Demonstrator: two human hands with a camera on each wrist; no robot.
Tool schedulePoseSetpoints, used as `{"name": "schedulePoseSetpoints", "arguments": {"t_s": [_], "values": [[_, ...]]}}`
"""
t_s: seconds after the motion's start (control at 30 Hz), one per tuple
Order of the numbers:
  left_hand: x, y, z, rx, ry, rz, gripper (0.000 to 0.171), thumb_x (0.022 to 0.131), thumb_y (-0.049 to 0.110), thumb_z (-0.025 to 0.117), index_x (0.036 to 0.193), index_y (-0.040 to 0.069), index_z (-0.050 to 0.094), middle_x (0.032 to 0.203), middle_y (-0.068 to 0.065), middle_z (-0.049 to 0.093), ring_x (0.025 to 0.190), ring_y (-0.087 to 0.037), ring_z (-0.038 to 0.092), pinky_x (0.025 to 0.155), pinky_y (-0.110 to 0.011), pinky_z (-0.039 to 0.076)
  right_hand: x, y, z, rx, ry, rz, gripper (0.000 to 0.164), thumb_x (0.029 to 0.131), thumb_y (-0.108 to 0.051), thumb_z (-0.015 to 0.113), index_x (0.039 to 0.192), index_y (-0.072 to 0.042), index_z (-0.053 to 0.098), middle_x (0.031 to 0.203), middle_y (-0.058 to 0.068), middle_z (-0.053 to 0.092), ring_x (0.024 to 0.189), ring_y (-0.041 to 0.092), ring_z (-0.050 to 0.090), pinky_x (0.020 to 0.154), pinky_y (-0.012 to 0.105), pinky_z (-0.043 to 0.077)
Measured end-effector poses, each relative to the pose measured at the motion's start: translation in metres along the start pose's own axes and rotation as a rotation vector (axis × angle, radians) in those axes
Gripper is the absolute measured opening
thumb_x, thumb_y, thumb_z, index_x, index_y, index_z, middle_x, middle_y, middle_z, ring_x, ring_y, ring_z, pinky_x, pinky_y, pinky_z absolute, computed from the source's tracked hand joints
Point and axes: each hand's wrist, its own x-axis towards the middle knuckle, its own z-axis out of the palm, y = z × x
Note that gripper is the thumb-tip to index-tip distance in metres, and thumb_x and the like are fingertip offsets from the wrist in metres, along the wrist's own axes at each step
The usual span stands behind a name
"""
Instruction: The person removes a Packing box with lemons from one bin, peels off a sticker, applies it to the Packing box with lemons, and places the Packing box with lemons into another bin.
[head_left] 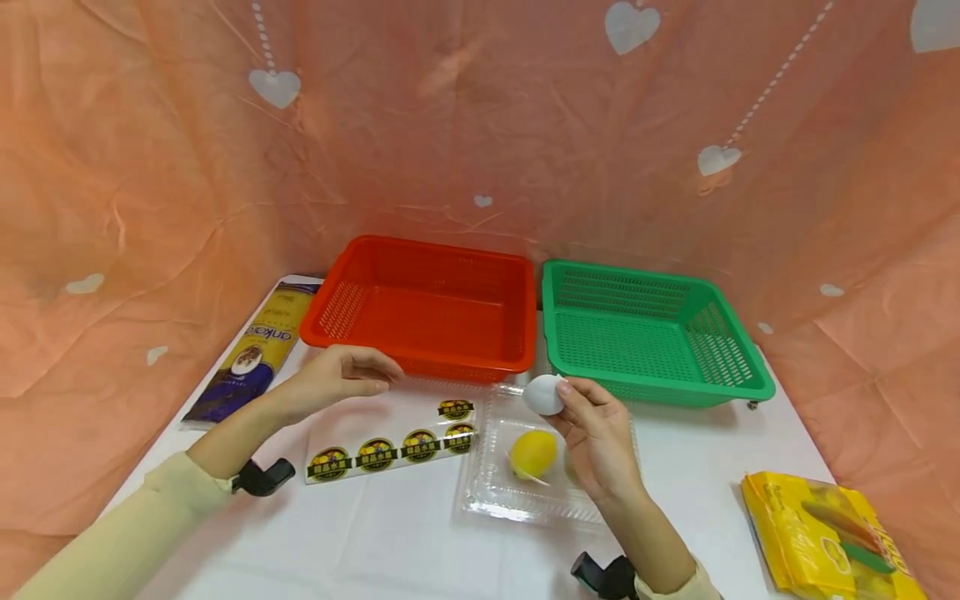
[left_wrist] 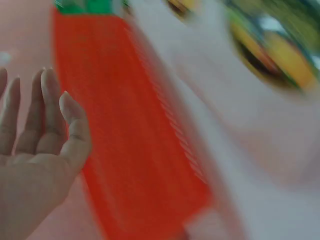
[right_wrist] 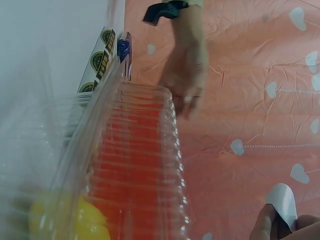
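Observation:
My right hand (head_left: 600,437) pinches a small white round sticker (head_left: 543,395) by its edge, blank side showing; in the right wrist view the sticker (right_wrist: 283,202) looks thin and curved. Below that hand lies a clear plastic clamshell box (head_left: 495,505) with a yellow fruit (head_left: 533,454) inside; the hand hides its right part. My left hand (head_left: 337,385) hovers with loosely bent fingers and nothing in them, between the red basket (head_left: 420,362) and a sheet of black-and-gold fruit stickers (head_left: 377,455). The left wrist view is blurred.
A green basket (head_left: 720,390) stands at the back right, beside the red one. A purple-and-gold packet (head_left: 255,354) lies along the left edge of the table. At the front right is a yellow packet (head_left: 828,537). An orange curtain (head_left: 480,125) with white hearts hangs behind.

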Motion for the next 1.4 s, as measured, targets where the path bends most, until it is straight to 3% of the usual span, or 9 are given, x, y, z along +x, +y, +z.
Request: {"name": "schedulePoseSetpoints", "arguments": {"t_s": [0.3,0.47,0.6,0.7,0.83,0.93,1.03,1.2,1.4], "values": [[0.012,0.055,0.072,-0.126,-0.005,0.102,0.025,0.094,0.005,0.068,0.118,0.000,0.068,0.113,-0.013,0.069,0.105,-0.032,0.065,0.089,-0.033,0.056,0.000,0.005,0.002,-0.033,0.024,-0.076,0.026,0.097,0.009,0.052,0.090,-0.008,0.071,0.093,0.005,0.070,0.085,0.015,0.070,0.081,0.029,0.058],[0.020,0.069,0.112,-0.197,0.018,0.227,0.027,0.093,0.002,0.067,0.119,-0.003,0.067,0.115,-0.014,0.070,0.102,-0.030,0.066,0.089,-0.033,0.056,-0.002,0.008,0.003,-0.049,0.040,-0.122,0.026,0.096,0.011,0.053,0.090,-0.007,0.071,0.088,0.004,0.072,0.082,0.014,0.070,0.080,0.029,0.059],[0.024,0.072,0.132,-0.235,-0.007,0.281,0.033,0.095,0.003,0.065,0.126,-0.007,0.063,0.119,-0.018,0.068,0.106,-0.029,0.065,0.092,-0.033,0.054,-0.003,0.008,0.005,-0.085,0.049,-0.177,0.028,0.096,0.012,0.054,0.091,-0.009,0.071,0.086,0.003,0.072,0.081,0.013,0.069,0.079,0.028,0.058],[0.027,0.073,0.139,-0.265,-0.020,0.269,0.038,0.096,0.004,0.062,0.133,-0.007,0.058,0.128,-0.019,0.064,0.116,-0.031,0.060,0.096,-0.033,0.052,-0.005,0.008,0.005,-0.129,0.030,-0.229,0.026,0.095,0.011,0.056,0.092,-0.009,0.072,0.087,0.002,0.073,0.083,0.013,0.069,0.081,0.027,0.058],[0.029,0.073,0.142,-0.299,0.013,0.225,0.044,0.097,0.006,0.062,0.140,-0.003,0.053,0.138,-0.015,0.058,0.127,-0.031,0.053,0.100,-0.030,0.049,-0.007,0.006,0.004,-0.247,-0.112,-0.292,0.015,0.095,0.008,0.059,0.101,0.002,0.071,0.105,0.007,0.074,0.103,0.021,0.067,0.097,0.033,0.052],[0.030,0.073,0.142,-0.322,0.092,0.193,0.046,0.096,0.008,0.066,0.139,-0.001,0.054,0.136,-0.014,0.060,0.122,-0.029,0.056,0.092,-0.026,0.051,-0.008,0.006,0.003,-0.384,-0.245,-0.348,0.016,0.095,0.006,0.060,0.108,0.010,0.068,0.126,0.012,0.067,0.125,0.030,0.055,0.110,0.038,0.040],[0.032,0.073,0.142,-0.337,0.208,0.162,0.041,0.093,0.007,0.070,0.131,-0.003,0.060,0.125,-0.015,0.065,0.110,-0.026,0.062,0.085,-0.025,0.054,-0.010,0.006,0.004,-0.517,-0.310,-0.414,0.018,0.095,0.005,0.060,0.110,0.009,0.069,0.135,0.015,0.061,0.133,0.033,0.045,0.114,0.038,0.035],[0.036,0.073,0.143,-0.373,0.320,0.123,0.031,0.091,0.000,0.068,0.120,-0.010,0.064,0.108,-0.015,0.069,0.091,-0.018,0.066,0.081,-0.027,0.057,-0.012,0.010,0.006,-0.618,-0.310,-0.522,0.022,0.091,0.012,0.060,0.108,0.004,0.071,0.132,0.017,0.062,0.128,0.031,0.047,0.112,0.036,0.034],[0.039,0.072,0.147,-0.429,0.246,0.124,0.030,0.093,-0.005,0.059,0.120,-0.018,0.060,0.108,-0.020,0.070,0.083,-0.016,0.067,0.079,-0.027,0.057,-0.009,0.005,-0.001,-0.511,-0.235,-0.570,0.016,0.085,0.021,0.063,0.098,0.013,0.068,0.115,0.023,0.069,0.118,0.029,0.062,0.105,0.035,0.046]]}}
